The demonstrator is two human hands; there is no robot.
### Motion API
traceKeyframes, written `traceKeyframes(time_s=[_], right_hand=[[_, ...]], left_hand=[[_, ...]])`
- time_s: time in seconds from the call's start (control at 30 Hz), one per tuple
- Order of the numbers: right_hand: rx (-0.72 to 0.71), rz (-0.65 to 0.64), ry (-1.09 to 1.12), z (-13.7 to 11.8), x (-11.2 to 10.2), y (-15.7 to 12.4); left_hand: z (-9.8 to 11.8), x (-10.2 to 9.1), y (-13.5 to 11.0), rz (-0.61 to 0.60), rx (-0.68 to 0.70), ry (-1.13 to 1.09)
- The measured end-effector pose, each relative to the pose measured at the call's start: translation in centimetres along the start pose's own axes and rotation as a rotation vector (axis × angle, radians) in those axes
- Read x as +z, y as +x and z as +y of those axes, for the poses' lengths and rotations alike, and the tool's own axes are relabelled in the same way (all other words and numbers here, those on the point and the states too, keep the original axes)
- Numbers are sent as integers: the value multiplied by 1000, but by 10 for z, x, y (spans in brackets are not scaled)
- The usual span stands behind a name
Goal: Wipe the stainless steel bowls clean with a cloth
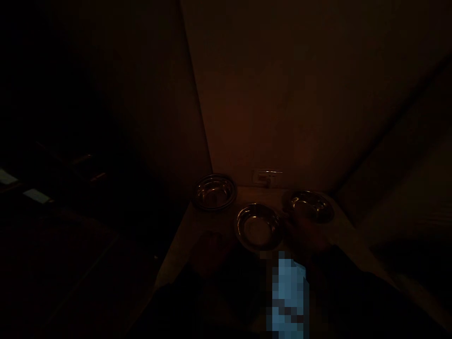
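The picture is very dark. Three shiny metal bowls stand on a pale tabletop: a left bowl point(214, 193), a middle bowl point(259, 228) nearer to me, and a right bowl point(310, 205). My left hand point(211, 250) is at the left of the middle bowl, its fingers lost in shadow. Between the middle and right bowls, my right hand point(304, 233) reaches in from the right with its fingers close to the middle bowl's right rim. Whether it touches either bowl, I cannot tell.
Behind the tabletop point(173, 256) rises a wall point(261, 103) with a socket plate point(267, 178) low on it. A blurred-out bluish bright patch point(290, 296) lies between my forearms. Small pale patches point(36, 196) show in the darkness at far left.
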State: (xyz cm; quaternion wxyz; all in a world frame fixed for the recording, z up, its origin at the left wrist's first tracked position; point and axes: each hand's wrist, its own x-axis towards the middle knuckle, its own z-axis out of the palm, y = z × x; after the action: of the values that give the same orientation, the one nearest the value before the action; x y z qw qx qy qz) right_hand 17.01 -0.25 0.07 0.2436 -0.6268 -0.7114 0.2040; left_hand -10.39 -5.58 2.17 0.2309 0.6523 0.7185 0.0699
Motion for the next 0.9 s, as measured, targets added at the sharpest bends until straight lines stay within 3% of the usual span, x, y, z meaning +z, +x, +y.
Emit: traceKeyframes(time_s=[0.13, 0.3, 0.4, 0.5, 0.57, 0.7, 0.8, 0.9], right_hand=[[-57, 76, -31, -13, -11, -10], [-263, -6, 37, -55, -18, -28], [-361, -161, 183, -87, -17, -38], [-376, -424, 334, -116, -10, -43], [-382, -489, 451, -128, -2, -45], [-287, -210, 645, -137, 10, -45], [-217, -97, 744, -137, 7, -47], [-209, -87, 866, -136, 0, -50]], left_hand=[[-25, 6, -8, -149, 16, 81], [-43, -6, -21, -204, 174, -185], [-37, -34, -35, -197, 274, -371], [-21, -63, -49, -185, 314, -536], [-11, -75, -54, -47, 319, -651], [-7, -68, -50, 280, 245, -937], [-11, -48, -44, 181, 193, -996], [-8, -39, -44, 123, 155, -979]])
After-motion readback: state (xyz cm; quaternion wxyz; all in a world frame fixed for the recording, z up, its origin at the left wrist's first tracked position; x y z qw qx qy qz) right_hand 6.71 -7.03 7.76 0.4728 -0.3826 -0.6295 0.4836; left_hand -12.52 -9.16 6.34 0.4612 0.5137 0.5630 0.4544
